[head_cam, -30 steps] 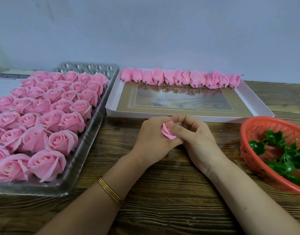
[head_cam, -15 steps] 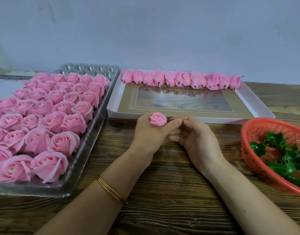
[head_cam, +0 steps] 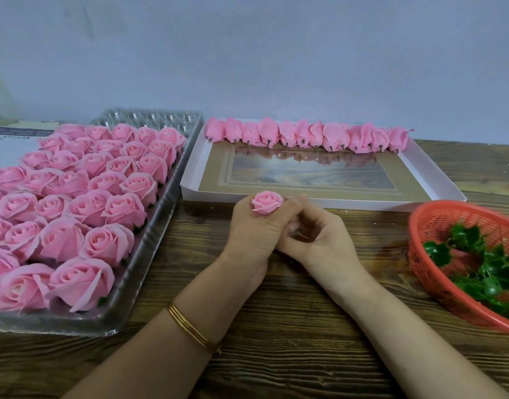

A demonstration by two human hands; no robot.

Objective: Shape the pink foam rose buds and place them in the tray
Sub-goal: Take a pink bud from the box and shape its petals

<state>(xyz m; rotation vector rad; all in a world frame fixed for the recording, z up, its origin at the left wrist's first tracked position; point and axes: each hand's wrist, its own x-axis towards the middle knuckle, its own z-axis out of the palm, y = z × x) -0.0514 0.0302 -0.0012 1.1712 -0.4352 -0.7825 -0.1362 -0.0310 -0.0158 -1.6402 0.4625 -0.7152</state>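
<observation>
Rose bud [head_cam: 267,202] stands upright on top of the left hand [head_cam: 254,234], whose fingers curl round its base. Its petals face up and its stem is hidden in the fist, so its long axis runs vertical. The right hand [head_cam: 322,246] lies curled against the left just below; whether it pinches anything cannot be told. The white tray [head_cam: 377,203] lies straight beyond, toward the counter's far edge, with a row of buds [head_cam: 305,136] along its far wall. The left hand looks nearer for placing.
</observation>
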